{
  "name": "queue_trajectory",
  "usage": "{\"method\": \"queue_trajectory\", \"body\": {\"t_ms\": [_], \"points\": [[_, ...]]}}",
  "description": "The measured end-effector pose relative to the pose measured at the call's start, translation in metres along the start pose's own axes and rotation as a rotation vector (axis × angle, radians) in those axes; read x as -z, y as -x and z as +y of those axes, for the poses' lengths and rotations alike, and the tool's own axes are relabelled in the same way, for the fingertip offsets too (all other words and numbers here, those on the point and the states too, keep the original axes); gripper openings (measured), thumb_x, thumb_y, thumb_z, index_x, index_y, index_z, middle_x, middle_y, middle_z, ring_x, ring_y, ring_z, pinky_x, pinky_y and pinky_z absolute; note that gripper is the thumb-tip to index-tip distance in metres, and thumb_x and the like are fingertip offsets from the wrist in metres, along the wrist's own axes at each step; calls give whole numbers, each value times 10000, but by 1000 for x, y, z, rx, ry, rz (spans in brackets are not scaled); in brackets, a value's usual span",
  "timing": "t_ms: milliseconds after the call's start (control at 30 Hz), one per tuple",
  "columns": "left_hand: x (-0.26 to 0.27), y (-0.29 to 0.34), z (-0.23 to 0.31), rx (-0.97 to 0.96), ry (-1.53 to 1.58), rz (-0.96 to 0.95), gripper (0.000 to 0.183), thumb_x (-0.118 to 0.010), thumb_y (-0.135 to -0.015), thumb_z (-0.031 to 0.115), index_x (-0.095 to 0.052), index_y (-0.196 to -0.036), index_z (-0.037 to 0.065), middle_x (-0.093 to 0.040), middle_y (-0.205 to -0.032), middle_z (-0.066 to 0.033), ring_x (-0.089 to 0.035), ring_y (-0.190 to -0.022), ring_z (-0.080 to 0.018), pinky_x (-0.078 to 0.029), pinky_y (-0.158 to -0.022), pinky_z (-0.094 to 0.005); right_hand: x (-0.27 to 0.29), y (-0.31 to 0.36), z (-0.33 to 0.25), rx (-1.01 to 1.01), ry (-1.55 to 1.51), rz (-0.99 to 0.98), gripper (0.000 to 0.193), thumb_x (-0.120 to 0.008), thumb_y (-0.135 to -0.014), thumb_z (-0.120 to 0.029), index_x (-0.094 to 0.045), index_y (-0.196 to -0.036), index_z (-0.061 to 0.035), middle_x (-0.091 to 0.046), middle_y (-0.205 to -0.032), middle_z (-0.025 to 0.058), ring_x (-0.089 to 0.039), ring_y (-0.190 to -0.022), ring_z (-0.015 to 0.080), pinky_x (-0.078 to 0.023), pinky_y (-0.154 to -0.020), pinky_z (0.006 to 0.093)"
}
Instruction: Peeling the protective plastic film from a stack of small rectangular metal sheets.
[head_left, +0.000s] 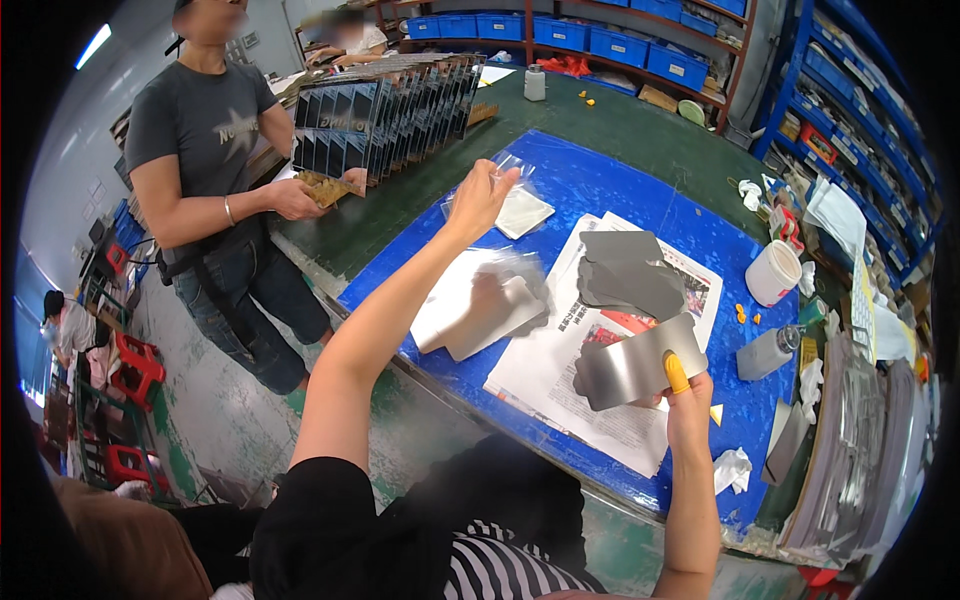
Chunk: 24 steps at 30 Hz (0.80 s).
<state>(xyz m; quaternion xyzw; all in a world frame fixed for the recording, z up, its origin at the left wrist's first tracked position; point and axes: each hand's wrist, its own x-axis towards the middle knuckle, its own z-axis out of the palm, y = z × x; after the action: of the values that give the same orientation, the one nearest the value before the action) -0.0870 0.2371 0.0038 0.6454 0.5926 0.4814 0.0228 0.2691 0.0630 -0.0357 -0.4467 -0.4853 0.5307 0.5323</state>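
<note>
**Metal plate [637,364] in right fingers, clear film [515,163] in left**

The plate is gripped at its right end by the right hand [688,398], its yellow-covered thumb on the face; the film is pinched between the left hand's [477,204] fingertips. Smudges are probably best avoided by holding the plate near its edge. Beyond the right fingers, dark plates [630,275] are spread over newspaper [545,385]; a bottle [766,355] is stood to their right. The space nearer than the left fingers is crowded by silvery plates [500,318].
</note>
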Motion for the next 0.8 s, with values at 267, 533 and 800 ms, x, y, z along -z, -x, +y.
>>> {"method": "queue_trajectory", "body": {"t_ms": [267, 533, 800], "points": [[29, 44, 36, 176, 537, -397, 181, -613, -881, 179, -537, -983, 50, -558, -856, -30, -518, -757, -97, -438, -649, -257, -8, 0, -7, 20, -62, 93, 158, -609, -895, -172, -622, -907, -15, -602, -714, 32, -525, -535, 93, -418, -485, 224], [77, 106, 82, 317, 716, -429, 227, -700, -818, 161, -648, -981, 12, -655, -782, -12, -586, -695, -69, -462, -631, -218, 0, -3, -5, 87, -129, 111, 128, -568, -890, -62, -622, -995, -12, -613, -796, 31, -521, -547, 95, -416, -477, 225], [104, 161, 90, 438, 800, -433, 277, -695, -816, 87, -600, -1062, 2, -663, -816, -32, -609, -745, -85, -472, -690, -214, 4, -6, -6, 37, -246, 100, 243, -559, -935, -187, -558, -1121, -31, -616, -853, 31, -521, -560, 98, -411, -466, 239]]}}
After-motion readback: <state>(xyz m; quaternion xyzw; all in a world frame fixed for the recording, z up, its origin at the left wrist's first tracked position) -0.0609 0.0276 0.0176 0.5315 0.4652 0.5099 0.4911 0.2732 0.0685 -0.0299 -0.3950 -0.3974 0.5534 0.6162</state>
